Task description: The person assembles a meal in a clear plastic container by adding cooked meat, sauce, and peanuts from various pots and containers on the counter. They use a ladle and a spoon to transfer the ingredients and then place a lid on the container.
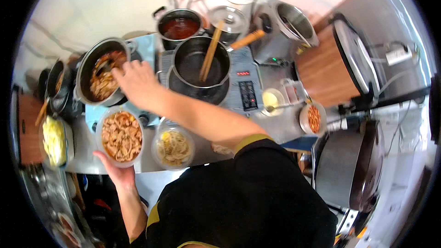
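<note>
My left hand [120, 174] supports a clear round plastic bowl [122, 136] filled with sliced cooked meat in brown sauce, just in front of the pot. At the far left, my right hand [135, 82] reaches over the rim of a deep metal pot [84, 80], its fingers closed on what looks like a metal spoon [105, 66]; the grip is partly hidden. Meat pieces [103, 87] and reddish sauce lie inside that pot. Beside the held bowl, a second clear bowl [173, 148] of noodle-like strands and something yellow stands on the counter.
A pan [192, 71] with long wooden chopsticks [212, 50] sits on an induction cooker [245, 66]. Behind it are a pot of red liquid [180, 28] and a lidded pot [228, 18]. Cabbage [54, 141] is at far left; a wood-patterned container [324, 64] stands right.
</note>
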A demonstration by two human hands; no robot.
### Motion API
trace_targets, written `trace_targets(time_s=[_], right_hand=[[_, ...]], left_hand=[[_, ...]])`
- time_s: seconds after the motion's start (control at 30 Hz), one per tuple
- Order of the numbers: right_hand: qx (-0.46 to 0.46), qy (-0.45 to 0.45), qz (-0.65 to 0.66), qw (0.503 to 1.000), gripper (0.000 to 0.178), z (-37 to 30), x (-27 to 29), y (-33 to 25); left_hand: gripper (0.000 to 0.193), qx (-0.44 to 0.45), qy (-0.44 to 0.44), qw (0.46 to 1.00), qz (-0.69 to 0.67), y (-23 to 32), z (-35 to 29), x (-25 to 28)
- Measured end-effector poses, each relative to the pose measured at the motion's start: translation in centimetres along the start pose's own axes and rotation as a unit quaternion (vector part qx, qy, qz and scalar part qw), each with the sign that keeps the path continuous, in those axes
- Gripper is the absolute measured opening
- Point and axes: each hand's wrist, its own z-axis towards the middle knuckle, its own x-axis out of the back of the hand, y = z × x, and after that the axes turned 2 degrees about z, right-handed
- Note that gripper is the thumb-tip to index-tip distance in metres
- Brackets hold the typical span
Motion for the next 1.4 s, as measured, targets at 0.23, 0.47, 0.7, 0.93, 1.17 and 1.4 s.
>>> trace_targets(time_s=[0.23, 0.47, 0.7, 0.93, 1.17, 1.4], right_hand=[[-0.136, 0.195, 0.036, 0.971, 0.014, -18.9, 13.8, 9.9], [-0.229, -0.251, -0.308, 0.889, 0.008, -36.5, 19.8, 22.6], [-0.227, -0.197, -0.205, 0.932, 0.007, -36.2, 20.5, 22.3], [-0.333, -0.098, -0.113, 0.931, 0.010, -38.5, 17.2, 21.3], [-0.459, -0.059, 0.045, 0.885, 0.009, -39.8, 16.2, 21.2], [-0.630, 0.011, 0.369, 0.684, 0.013, -41.1, 18.4, 22.0]], left_hand=[[0.087, 0.095, -0.114, 0.989, -0.002, -5.6, -2.0, -2.8], [0.091, 0.166, -0.122, 0.975, 0.082, -12.3, -3.6, -9.4], [0.090, 0.194, -0.132, 0.970, 0.057, -17.4, -4.2, -14.2], [0.091, 0.213, -0.168, 0.961, 0.053, -19.7, -4.0, -16.4], [0.091, 0.225, -0.201, 0.951, 0.067, -19.6, -3.1, -16.3], [0.085, 0.233, -0.237, 0.938, 0.101, -19.5, -1.7, -15.9]])
